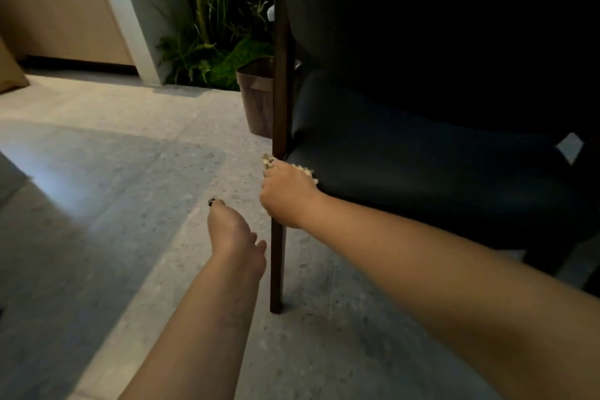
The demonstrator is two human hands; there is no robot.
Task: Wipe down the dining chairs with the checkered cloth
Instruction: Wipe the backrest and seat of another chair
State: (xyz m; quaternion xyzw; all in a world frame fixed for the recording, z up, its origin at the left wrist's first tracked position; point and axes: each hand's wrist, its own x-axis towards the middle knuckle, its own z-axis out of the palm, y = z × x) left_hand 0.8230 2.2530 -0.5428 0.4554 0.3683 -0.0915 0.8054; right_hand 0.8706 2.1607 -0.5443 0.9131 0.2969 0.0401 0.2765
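Note:
A dining chair with a dark upholstered seat [406,153] and a brown wooden leg [278,263] fills the right side. My right hand [287,193] is wrapped round that leg just below the seat's corner, gripping the checkered cloth [306,170] against the wood. Only small pale bits of the cloth show above and beside the fingers. My left hand [233,230] hovers over the floor just left of the leg, fingers loosely curled, holding nothing and not touching the chair.
Speckled grey floor [130,204] spreads to the left. A brown woven planter [258,97] with green plants [214,36] stands behind the chair leg. A white door frame [126,19] and beige wall lie beyond. The chair's backrest is in deep shadow.

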